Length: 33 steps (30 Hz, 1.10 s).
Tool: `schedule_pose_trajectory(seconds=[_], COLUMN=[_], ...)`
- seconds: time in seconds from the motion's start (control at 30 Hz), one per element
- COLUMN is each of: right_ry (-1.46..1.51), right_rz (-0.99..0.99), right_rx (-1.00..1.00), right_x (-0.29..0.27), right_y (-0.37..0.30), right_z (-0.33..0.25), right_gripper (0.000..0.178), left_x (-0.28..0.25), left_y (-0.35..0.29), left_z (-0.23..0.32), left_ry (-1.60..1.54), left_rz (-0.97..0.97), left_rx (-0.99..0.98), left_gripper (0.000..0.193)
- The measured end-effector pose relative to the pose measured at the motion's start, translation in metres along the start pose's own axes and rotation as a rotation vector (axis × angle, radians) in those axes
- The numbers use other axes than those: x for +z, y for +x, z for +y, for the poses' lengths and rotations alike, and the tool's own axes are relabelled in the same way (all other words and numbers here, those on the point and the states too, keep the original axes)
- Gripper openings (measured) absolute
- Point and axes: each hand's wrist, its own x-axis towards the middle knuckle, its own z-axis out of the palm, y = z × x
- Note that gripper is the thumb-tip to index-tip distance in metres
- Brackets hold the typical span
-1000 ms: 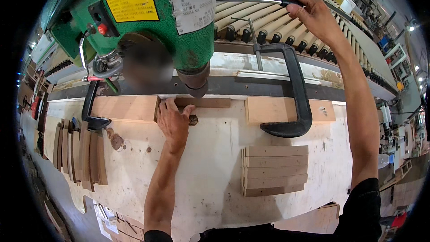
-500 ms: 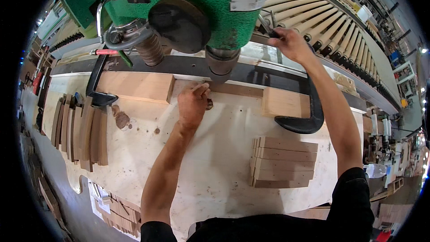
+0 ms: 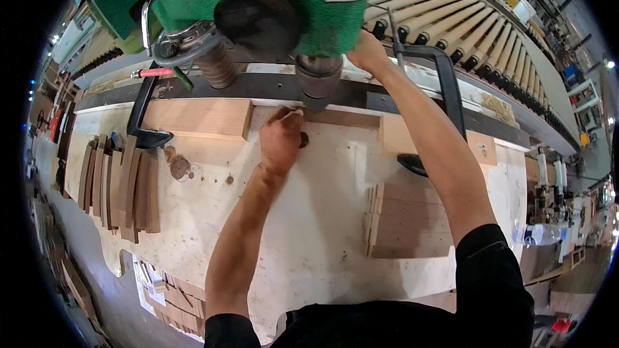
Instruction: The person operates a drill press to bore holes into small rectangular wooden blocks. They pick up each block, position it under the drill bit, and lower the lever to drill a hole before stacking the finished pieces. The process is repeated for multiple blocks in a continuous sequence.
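A narrow wooden strip (image 3: pixel 345 118) lies along the dark fence (image 3: pixel 367 98), beneath the chuck (image 3: pixel 318 77) of a green drill press (image 3: pixel 338 29). My left hand (image 3: pixel 282 140) is closed at the strip's left end, fingertips bunched against it close to the chuck. Beside the drill press housing is my right hand (image 3: pixel 369 53); its fingers are hidden behind the green casting. Pale wooden blocks flank the strip: a left block (image 3: pixel 200 118) and a right block (image 3: pixel 392 135), the latter partly covered by my right forearm.
Black clamps stand at the left (image 3: pixel 138 119) and right (image 3: pixel 449 80). Curved wooden pieces (image 3: pixel 122 187) stand in a row at the left. Stacked wooden pieces (image 3: pixel 409 222) lie under my right forearm. Beyond the fence runs a roller conveyor (image 3: pixel 464 26).
My right hand has moved left from a dark handle to behind the drill press housing, its forearm now crossing the right block and the stack. My left hand stays at the strip.
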Motion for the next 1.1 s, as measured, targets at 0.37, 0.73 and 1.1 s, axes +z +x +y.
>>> schedule_pose_trajectory(seconds=[0.37,0.73,1.1], right_ry=[0.120,0.015,-0.124], right_rz=[0.162,0.220,0.290], right_rx=[-0.133,-0.088,-0.180], right_x=[-0.207,-0.232,-0.233], right_y=[-0.051,-0.049,-0.042], right_z=[0.027,0.020,0.029], right_gripper=[0.044,0.036,0.035], left_x=[-0.034,-0.163,-0.062], left_y=[-0.021,-0.198,-0.177], left_z=[-0.004,0.087,0.198], left_ry=[0.323,-0.014,-0.047], left_rz=[-0.173,-0.259,-0.277], left_rx=[0.092,-0.234,0.272], left_gripper=[0.010,0.026,0.029])
